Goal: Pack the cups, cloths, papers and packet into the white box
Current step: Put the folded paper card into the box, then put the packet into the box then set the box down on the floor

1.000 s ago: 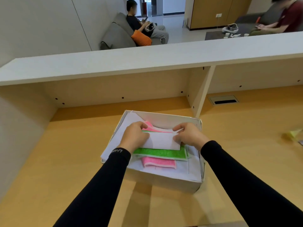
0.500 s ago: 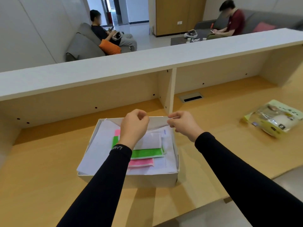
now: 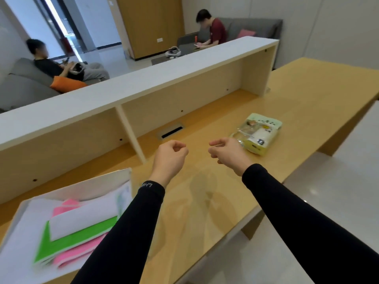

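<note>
Now the white box (image 3: 24, 206) sits at lower left of the frame, green and pink cloths (image 3: 67, 240) and papers inside. Both hands have left it: the left hand (image 3: 169, 158) hangs loosely curled, empty, mid-frame; the right hand (image 3: 227, 153), fingers half-open (empty too), nears the packet (image 3: 257, 133) at centre right, likely next.

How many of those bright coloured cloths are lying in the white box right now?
3, as far as shows: a green cloth in the middle, a pink cloth at its near edge, and another pink one peeking out behind the white folded paper. More may lie underneath.
</note>
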